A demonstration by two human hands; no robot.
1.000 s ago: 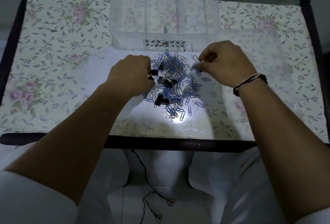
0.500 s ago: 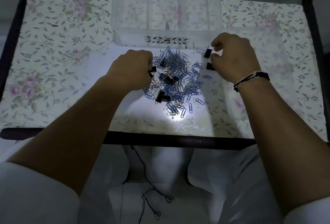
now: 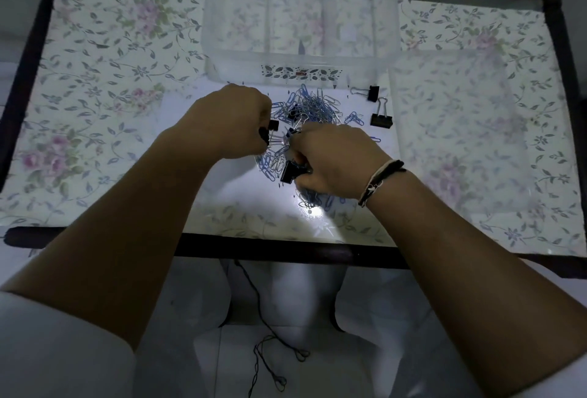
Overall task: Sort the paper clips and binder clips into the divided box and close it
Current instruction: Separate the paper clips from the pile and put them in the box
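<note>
Paper clips [image 3: 313, 105] lie in a slippery, tangly heap on the desk [image 3: 104, 86] just in front of the divided box [image 3: 300, 57], while my left hand [image 3: 236, 121] and right hand [image 3: 333, 159] each pinch a stiff little binder clip [image 3: 289, 172] by its black body.

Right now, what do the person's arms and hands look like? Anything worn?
Both forearms are bare, with white sleeves ending near the elbows: the left sleeve and the right sleeve, at the frame's bottom corners. The right wrist carries stacked cord bracelets, black and white, one with a small light charm. The left hand and right hand wear no gloves; no rings are visible.
</note>
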